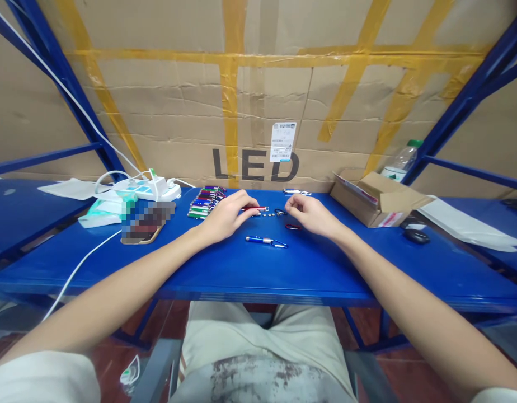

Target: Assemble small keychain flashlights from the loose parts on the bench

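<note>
My left hand [230,215] is closed around a slim red metal penlight [255,209], whose silver end points right. Small round silver pieces [268,215], perhaps button cells, lie in a row just beyond that end. My right hand [312,215] has thumb and forefinger curled together; anything between them is too small to make out. Beside its fingertips lies a dark carabiner clip [280,212], and a red carabiner clip [293,226] rests just below. Closer to me is a blue penlight [259,240] with a blue clip attached.
Several coloured penlights [202,202] are lined up left of my left hand, and another penlight [297,192] lies at the back. A phone [147,223] and power strip [158,189] sit left. An open cardboard box [378,198], bottle [403,159] and black mouse [417,236] are right.
</note>
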`<action>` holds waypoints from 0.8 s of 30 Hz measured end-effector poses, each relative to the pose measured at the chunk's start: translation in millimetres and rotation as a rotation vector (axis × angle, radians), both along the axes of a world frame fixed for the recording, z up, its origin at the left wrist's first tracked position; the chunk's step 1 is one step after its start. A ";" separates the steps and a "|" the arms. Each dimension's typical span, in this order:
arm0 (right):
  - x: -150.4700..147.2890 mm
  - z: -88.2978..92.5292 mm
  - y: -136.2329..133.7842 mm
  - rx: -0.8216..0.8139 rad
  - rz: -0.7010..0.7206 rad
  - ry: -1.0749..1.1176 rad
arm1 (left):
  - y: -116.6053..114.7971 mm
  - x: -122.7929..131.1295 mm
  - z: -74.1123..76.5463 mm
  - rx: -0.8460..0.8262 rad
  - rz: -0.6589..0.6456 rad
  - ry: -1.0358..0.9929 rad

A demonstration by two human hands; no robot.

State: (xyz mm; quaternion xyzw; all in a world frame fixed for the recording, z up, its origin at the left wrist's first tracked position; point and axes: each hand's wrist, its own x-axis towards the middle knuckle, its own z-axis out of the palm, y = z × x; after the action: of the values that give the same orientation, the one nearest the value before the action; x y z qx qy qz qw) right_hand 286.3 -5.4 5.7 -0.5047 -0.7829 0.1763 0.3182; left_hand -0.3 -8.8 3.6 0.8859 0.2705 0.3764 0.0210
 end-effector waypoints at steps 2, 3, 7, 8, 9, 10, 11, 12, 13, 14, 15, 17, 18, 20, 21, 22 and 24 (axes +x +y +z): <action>5.0 0.6 1.4 -0.058 -0.015 -0.129 | 1.6 -0.6 -0.4 -0.010 0.004 0.003; 6.2 1.2 1.2 -0.090 -0.017 -0.173 | 2.3 -0.9 -0.6 -0.012 0.006 0.005; 8.7 5.5 -1.7 -0.154 0.009 -0.235 | 4.5 -2.0 -0.7 -0.010 0.016 0.002; 9.5 6.4 -2.1 -0.172 0.038 -0.235 | 4.8 -2.3 -0.6 -0.008 0.017 0.000; 10.3 7.0 -2.2 -0.196 0.075 -0.233 | 5.0 -2.6 -0.5 -0.007 0.017 -0.002; 11.0 7.2 -2.2 -0.221 0.112 -0.235 | 5.2 -2.8 -0.5 -0.007 0.014 -0.002; 11.5 6.8 -1.9 -0.242 0.140 -0.240 | 5.3 -3.0 -0.5 -0.009 0.012 -0.002; 11.6 5.9 -1.5 -0.253 0.156 -0.245 | 5.4 -3.1 -0.5 -0.012 0.009 -0.002; 11.3 4.5 -0.9 -0.253 0.162 -0.250 | 5.4 -3.1 -0.6 -0.015 0.006 -0.002; 10.7 2.8 -0.2 -0.245 0.166 -0.252 | 5.3 -3.1 -0.6 -0.017 0.003 -0.004; 9.8 0.9 0.6 -0.228 0.176 -0.248 | 5.3 -3.0 -0.6 -0.017 0.000 -0.006; 8.1 -3.2 2.5 -0.174 0.210 -0.229 | 5.1 -2.9 -0.5 -0.018 -0.005 -0.007; 7.7 -5.0 3.5 -0.138 0.220 -0.225 | 5.1 -2.9 -0.4 -0.019 -0.006 -0.006; 8.0 -7.8 5.6 -0.057 0.199 -0.247 | 4.9 -2.9 -0.1 -0.028 -0.005 0.002; 8.8 -8.8 6.7 -0.024 0.173 -0.272 | 4.8 -2.9 -0.1 -0.034 -0.003 0.005; 9.9 -9.6 7.7 -0.007 0.147 -0.300 | 4.7 -3.0 0.0 -0.040 -0.003 0.009; 12.0 -10.6 9.6 -0.021 0.125 -0.342 | 4.7 -3.0 0.0 -0.052 -0.004 0.020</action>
State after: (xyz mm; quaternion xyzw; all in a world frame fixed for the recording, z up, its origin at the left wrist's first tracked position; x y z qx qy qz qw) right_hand 298.3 4.2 -4.9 -0.4809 -0.8535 0.1157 0.1637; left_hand -3.3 -4.2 3.5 0.8892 0.2784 0.3606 0.0420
